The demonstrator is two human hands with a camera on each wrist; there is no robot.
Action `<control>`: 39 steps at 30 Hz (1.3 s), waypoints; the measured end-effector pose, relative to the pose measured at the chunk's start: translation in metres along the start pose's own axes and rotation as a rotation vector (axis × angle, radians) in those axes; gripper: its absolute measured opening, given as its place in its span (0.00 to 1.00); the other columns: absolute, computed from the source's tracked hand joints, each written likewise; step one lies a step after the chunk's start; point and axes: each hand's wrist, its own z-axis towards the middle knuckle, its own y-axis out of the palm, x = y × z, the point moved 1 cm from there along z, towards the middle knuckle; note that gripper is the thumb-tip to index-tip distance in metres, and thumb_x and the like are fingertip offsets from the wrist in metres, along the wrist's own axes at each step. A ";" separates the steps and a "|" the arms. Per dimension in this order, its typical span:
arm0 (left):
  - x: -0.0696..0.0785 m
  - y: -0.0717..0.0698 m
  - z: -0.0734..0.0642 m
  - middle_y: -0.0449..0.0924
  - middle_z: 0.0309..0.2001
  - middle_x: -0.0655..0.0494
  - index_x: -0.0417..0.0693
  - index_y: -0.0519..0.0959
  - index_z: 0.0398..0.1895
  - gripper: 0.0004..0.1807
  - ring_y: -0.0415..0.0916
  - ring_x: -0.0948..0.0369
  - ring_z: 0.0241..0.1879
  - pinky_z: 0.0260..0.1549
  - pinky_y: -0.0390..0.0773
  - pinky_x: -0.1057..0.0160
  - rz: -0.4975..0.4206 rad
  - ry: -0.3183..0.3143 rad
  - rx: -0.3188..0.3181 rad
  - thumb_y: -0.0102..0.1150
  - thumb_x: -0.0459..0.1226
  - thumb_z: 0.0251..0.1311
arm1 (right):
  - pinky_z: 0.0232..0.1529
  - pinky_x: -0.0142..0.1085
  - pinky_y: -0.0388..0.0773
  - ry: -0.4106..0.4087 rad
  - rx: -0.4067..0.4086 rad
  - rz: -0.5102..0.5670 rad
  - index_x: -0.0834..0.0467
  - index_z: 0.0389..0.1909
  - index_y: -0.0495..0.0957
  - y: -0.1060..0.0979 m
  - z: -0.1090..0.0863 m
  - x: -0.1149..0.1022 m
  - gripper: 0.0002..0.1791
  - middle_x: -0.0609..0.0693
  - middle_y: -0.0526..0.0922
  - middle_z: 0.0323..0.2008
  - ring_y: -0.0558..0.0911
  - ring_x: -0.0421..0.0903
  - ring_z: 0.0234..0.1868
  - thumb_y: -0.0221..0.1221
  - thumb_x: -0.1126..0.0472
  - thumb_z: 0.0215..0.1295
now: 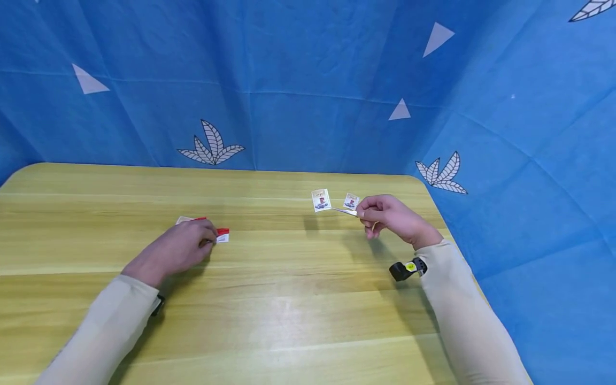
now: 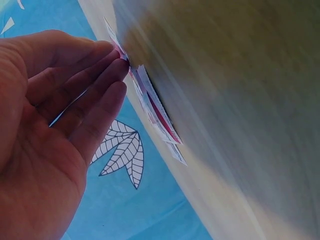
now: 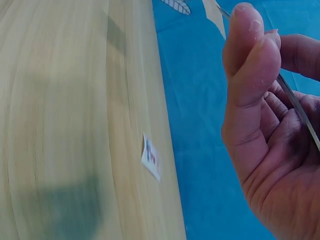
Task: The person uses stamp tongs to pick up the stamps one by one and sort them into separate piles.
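Slim metal tweezers (image 1: 346, 212) are pinched between the thumb and fingers of my right hand (image 1: 394, 219). At their tip, raised over the table, is a small stamp (image 1: 321, 200) printed with a red and blue picture. A similar stamp (image 1: 351, 201) lies on the table just beyond that hand. My left hand (image 1: 178, 248) is low over the table at the left, its thumb and fingertips pinching at a stamp (image 2: 111, 32) with red on it. More red and white stamps (image 2: 157, 117) lie close beside those fingertips, partly hidden by the hand in the head view.
The light wooden table (image 1: 269, 299) ends at a blue cloth (image 1: 308, 80) hanging behind it and along the right side. A black wrist camera (image 1: 401, 270) sticks out from the right cuff.
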 end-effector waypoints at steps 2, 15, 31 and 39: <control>0.000 0.000 0.000 0.81 0.40 0.48 0.43 0.85 0.30 0.07 0.79 0.50 0.40 0.44 0.79 0.48 0.000 0.009 0.005 0.60 0.26 0.57 | 0.28 0.44 0.80 -0.003 0.011 0.000 0.69 0.40 0.71 -0.005 -0.002 0.003 0.09 0.56 0.72 0.25 0.80 0.50 0.23 0.48 0.66 0.74; 0.001 0.000 0.000 0.81 0.41 0.49 0.43 0.86 0.31 0.06 0.78 0.51 0.40 0.44 0.79 0.48 0.002 -0.014 0.004 0.61 0.26 0.57 | 0.26 0.37 0.77 0.028 0.103 0.015 0.68 0.38 0.72 -0.043 -0.012 0.027 0.08 0.54 0.74 0.25 0.81 0.45 0.23 0.49 0.66 0.74; 0.000 0.001 0.000 0.81 0.39 0.49 0.43 0.86 0.30 0.06 0.79 0.52 0.38 0.42 0.80 0.50 0.019 -0.011 0.016 0.61 0.26 0.57 | 0.31 0.40 0.79 0.151 0.144 -0.024 0.76 0.47 0.68 -0.074 -0.010 0.058 0.16 0.53 0.74 0.27 0.80 0.45 0.25 0.48 0.64 0.75; 0.000 -0.001 0.002 0.81 0.40 0.49 0.42 0.86 0.32 0.06 0.79 0.52 0.39 0.43 0.80 0.49 0.005 -0.006 0.012 0.61 0.26 0.57 | 0.33 0.41 0.78 0.205 0.136 -0.045 0.75 0.47 0.69 -0.078 -0.007 0.062 0.16 0.53 0.74 0.27 0.80 0.47 0.27 0.48 0.62 0.76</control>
